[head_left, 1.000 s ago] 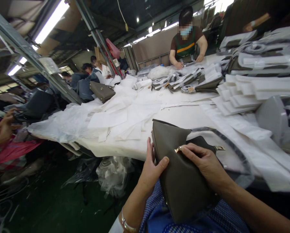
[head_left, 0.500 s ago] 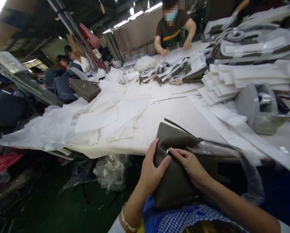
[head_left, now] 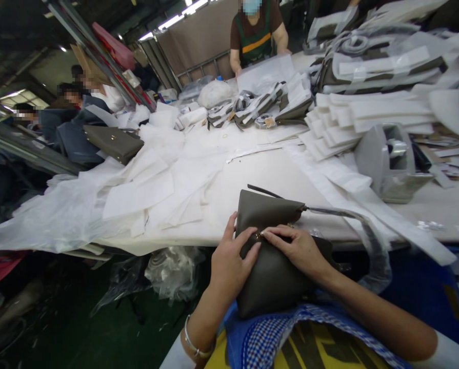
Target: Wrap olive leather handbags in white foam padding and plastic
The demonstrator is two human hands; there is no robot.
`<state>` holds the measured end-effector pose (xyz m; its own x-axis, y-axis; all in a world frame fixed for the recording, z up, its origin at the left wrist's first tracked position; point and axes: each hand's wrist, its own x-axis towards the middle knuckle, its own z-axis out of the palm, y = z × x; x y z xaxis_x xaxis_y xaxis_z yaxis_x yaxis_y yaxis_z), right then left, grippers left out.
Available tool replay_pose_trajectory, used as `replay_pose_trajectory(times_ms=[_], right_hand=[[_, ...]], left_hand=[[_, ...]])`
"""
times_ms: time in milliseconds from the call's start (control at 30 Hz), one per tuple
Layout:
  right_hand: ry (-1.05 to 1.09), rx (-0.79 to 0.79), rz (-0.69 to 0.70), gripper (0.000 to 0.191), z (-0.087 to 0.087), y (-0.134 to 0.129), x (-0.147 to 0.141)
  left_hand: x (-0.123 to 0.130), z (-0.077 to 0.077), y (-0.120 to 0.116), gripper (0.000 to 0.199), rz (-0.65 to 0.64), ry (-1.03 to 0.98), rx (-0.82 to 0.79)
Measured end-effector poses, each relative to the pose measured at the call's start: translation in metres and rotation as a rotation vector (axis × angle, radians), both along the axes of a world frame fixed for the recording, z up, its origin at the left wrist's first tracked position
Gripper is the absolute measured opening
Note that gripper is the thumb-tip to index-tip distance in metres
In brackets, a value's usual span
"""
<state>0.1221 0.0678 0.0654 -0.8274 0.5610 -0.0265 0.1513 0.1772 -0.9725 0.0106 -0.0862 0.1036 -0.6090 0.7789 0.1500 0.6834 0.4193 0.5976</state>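
Note:
A dark olive bag (head_left: 267,277) leans against the table edge, partly on my lap, its strap wrapped in clear plastic (head_left: 375,251) to the right. My left hand (head_left: 233,256) rests on the bag's left side, fingers apart, with thumb and index finger near the small gold clasp (head_left: 259,235). From the right, my right hand (head_left: 296,248) pinches at that clasp with thumb and index finger. The fingertips cover part of the metal piece.
White sheets (head_left: 137,197) spread over the table's left (head_left: 252,169). A grey tape dispenser (head_left: 393,161) stands at right, near stacked white strips (head_left: 371,115). Another olive bag (head_left: 116,143) lies at far left. Across the table a person (head_left: 254,38) handles a sheet (head_left: 265,74).
The view has shifted, so most things sit further left. My left index finger has come down from the bag's edge towards the clasp. The person opposite now has a white sheet raised.

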Motion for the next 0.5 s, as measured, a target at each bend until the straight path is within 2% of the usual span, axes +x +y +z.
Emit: replay_pose_trajectory(times_ms=[67,167,267,367,500], right_hand=[[-0.006,-0.043,0.0,0.031,0.0,0.003,-0.001],[-0.025,-0.114,0.0,0.035,-0.001,0.004,-0.002],[-0.046,-0.078,0.016,0.036,-0.002,0.006,-0.002],[-0.041,0.156,0.076,0.03,0.0,0.008,0.0],[-0.191,0.674,0.103,0.029,0.011,0.004,0.008]], left_hand=[[-0.005,0.005,0.008,0.029,-0.022,0.041,-0.063],[-0.014,0.008,0.019,0.017,-0.074,0.022,-0.065],[-0.022,0.006,0.024,0.011,-0.133,-0.015,-0.036],[-0.026,0.002,0.023,0.01,-0.155,-0.015,-0.012],[-0.026,-0.002,0.022,0.01,-0.127,-0.037,0.005]])
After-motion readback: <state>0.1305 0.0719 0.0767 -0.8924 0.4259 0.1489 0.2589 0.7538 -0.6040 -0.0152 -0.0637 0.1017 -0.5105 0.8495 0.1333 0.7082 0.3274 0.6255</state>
